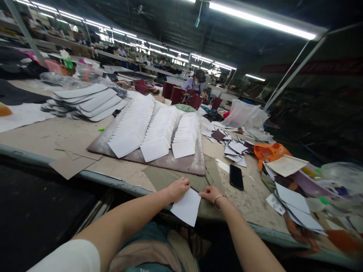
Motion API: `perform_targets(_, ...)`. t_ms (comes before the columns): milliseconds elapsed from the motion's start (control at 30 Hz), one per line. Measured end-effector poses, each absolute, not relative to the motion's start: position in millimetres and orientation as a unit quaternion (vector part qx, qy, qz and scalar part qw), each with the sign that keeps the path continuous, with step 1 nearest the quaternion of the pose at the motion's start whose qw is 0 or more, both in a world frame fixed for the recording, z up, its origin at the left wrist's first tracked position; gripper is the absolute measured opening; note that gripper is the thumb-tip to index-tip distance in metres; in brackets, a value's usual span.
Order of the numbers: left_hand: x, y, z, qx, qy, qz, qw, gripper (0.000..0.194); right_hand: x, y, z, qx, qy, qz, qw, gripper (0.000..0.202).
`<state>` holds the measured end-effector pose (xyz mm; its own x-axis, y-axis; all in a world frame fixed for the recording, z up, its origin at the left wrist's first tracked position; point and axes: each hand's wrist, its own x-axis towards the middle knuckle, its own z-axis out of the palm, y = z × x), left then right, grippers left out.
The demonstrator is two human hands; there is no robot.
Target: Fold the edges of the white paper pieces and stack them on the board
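The left hand (179,189) and the right hand (211,194) meet over the near edge of the table (31,141), holding a white piece (186,207) between them. The left fingers are closed on its far left edge; the right fingertips pinch its far right corner, and a bracelet (217,200) circles the right wrist. The piece tilts down toward the person, past the table edge, with olive cloth (167,175) lying just beyond the hands.

Farther off, a board (187,166) bears three overlapping rows of white pieces: a left row (132,126), a middle row (160,132) and a right row (185,134). Left of the board lies a fanned pile of larger white panels (87,100).

On the right side, a purple basin (307,181) contains clear plastic and something yellow; its contents are blurred, so they may include more. A cream pad (287,165) rests against its far left side, and an orange bag (269,151) lies crumpled just beyond. A translucent plastic bag (244,115) sits farther back; what it holds, if anything, I cannot tell. A phone (236,176) lies right of the cloth. At the far side, maroon bags (177,95) stand before a co-worker (191,84).
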<state>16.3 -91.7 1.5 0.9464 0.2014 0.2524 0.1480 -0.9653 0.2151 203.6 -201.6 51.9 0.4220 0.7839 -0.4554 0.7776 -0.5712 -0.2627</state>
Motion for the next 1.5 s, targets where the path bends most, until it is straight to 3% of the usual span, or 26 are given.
perform_targets(267, 17.4, -90.7, -3.1, 0.979, 0.088, 0.136, 0.122, 0.022, 218.5, -166.0, 60.5, -0.819, -0.464, 0.337, -0.004, 0.042)
perform_targets(567, 19.6, -89.8, -5.8, 0.977, 0.081, 0.133, 0.148, 0.022, 199.4, -124.3, 53.9, -0.784, -0.498, 0.341, -0.143, 0.032)
perform_targets(667, 19.1, -88.9, -6.7, 0.965, 0.090, 0.151, 0.194, 0.023, 200.3, -114.5, 53.6, -0.773, -0.500, 0.340, -0.189, 0.035)
perform_targets(767, 20.1, -85.8, -10.0, 0.912, 0.138, 0.221, 0.317, 0.023, 200.8, -110.8, 54.3, -0.770, -0.501, 0.335, -0.207, 0.036)
perform_targets(1000, 26.7, -71.0, -10.7, 0.724, 0.303, 0.367, 0.499, 0.020, 194.7, -129.0, 60.5, -0.787, -0.511, 0.309, -0.156, 0.034)
perform_targets(1100, 15.8, -71.7, -0.8, 0.735, 0.357, 0.358, 0.452, 0.016, 189.2, -137.5, 60.2, -0.797, -0.510, 0.296, -0.126, 0.029)
perform_targets(1200, -5.4, -85.0, 10.8, 0.835, 0.328, 0.248, 0.366, 0.016, 184.2, -145.3, 57.0, -0.805, -0.517, 0.278, -0.090, 0.025)
perform_targets(1300, -23.6, -103.5, 18.3, 0.892, 0.305, 0.162, 0.293, 0.032, 184.1, -153.4, 52.9, -0.803, -0.533, 0.263, -0.046, 0.022)
perform_targets(1367, -28.5, -112.2, 20.5, 0.900, 0.318, 0.134, 0.268, 0.040, 187.8, -158.2, 51.7, -0.791, -0.546, 0.276, -0.017, 0.019)
perform_targets(1500, -24.0, -116.7, 22.3, 0.897, 0.335, 0.109, 0.266, 0.036, 197.7, -163.4, 53.5, -0.758, -0.569, 0.313, 0.059, 0.024)
